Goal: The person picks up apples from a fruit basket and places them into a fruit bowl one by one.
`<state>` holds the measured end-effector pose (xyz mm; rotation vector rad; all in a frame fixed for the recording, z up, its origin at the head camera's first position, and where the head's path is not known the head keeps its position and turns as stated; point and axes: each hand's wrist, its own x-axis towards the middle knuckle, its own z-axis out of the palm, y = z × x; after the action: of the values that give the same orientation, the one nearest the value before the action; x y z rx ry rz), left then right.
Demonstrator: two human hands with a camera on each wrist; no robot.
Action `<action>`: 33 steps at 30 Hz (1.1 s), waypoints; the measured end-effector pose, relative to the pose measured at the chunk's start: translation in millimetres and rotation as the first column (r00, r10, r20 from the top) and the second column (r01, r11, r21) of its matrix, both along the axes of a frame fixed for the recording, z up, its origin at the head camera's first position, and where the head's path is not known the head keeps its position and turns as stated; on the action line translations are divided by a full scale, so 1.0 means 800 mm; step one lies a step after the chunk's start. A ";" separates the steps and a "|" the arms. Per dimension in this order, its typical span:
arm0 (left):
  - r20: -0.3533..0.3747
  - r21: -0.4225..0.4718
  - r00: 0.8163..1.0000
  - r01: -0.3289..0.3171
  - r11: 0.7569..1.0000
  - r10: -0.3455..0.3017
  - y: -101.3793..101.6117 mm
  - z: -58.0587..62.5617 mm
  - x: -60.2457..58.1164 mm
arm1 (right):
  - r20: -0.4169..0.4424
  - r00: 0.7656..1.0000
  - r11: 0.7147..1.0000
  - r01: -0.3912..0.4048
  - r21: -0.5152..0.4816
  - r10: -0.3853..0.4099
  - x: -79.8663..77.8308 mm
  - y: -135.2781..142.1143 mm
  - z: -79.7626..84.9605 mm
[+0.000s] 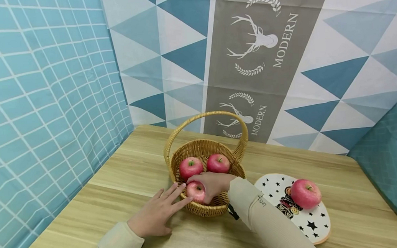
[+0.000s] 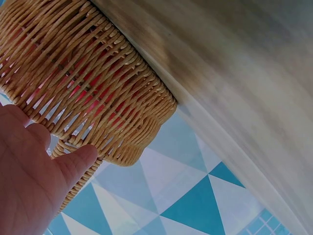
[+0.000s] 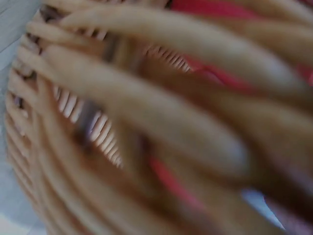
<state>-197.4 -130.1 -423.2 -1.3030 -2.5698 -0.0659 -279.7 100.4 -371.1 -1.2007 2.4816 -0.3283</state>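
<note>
Inside a wicker basket [image 1: 206, 211] with a tall arched handle, my right hand [image 1: 218, 182] holds a red apple [image 1: 195, 191], fingers and thumb curled round its sides. Behind it in the same basket sit two more apples, one on the left [image 1: 191, 167] and another on the right [image 1: 217, 163]. My left hand [image 1: 156, 214] rests its outstretched fingers on the basket's front left rim. In the left wrist view the left thumb [image 2: 80, 159] lies close to the weave, and red shows through the gaps. Blurred wicker [image 3: 142, 103] fills most of the right wrist view, hiding the right hand's grip.
To the right of the basket lies a white board [image 1: 275, 184] with black stars and a cartoon print, an apple [image 1: 305, 194] on it. The right forearm passes over its left edge. Patterned cloths [image 1: 180, 63] stand behind and beside the wooden table [image 1: 133, 174].
</note>
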 end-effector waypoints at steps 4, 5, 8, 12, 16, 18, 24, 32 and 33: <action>-0.003 -0.001 1.000 0.002 1.000 -0.002 0.001 0.000 0.000 | 0.007 1.000 1.000 0.002 -0.021 -0.002 -0.001 0.002 -0.002; -0.003 0.000 1.000 0.002 1.000 -0.002 0.001 0.000 0.000 | 0.008 1.000 1.000 -0.002 -0.027 0.002 -0.001 0.003 -0.002; -0.001 0.003 1.000 0.002 1.000 -0.002 0.001 0.000 0.001 | 0.015 1.000 0.999 -0.013 -0.045 0.014 -0.002 0.005 -0.003; 0.004 0.011 1.000 0.002 1.000 -0.002 0.001 0.000 0.002 | 0.017 1.000 0.999 -0.018 -0.044 0.019 -0.001 0.006 -0.001; -0.006 0.018 1.000 0.007 1.000 -0.007 0.000 -0.001 0.002 | 0.020 1.000 0.999 -0.012 -0.030 0.012 -0.001 0.008 0.004; -0.012 0.022 1.000 0.008 1.000 -0.008 -0.001 -0.001 0.001 | 0.016 1.000 1.000 -0.008 -0.023 0.009 -0.001 0.009 0.006; -0.017 0.024 1.000 0.004 1.000 -0.004 -0.003 0.000 0.001 | 0.030 1.000 0.999 0.000 -0.035 0.001 -0.002 0.014 0.014; -0.006 0.010 1.000 0.005 1.000 -0.005 -0.001 0.000 0.000 | 0.058 0.997 0.999 0.043 0.015 -0.044 -0.002 0.019 0.025; -0.009 0.012 1.000 0.006 1.000 -0.006 0.000 -0.001 0.000 | 0.057 0.997 0.998 0.051 0.027 -0.053 -0.002 0.019 0.028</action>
<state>-197.3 -130.4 -423.8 -1.3042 -2.5543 -0.0761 -280.9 115.2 -349.0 -1.1030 2.4634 -0.3392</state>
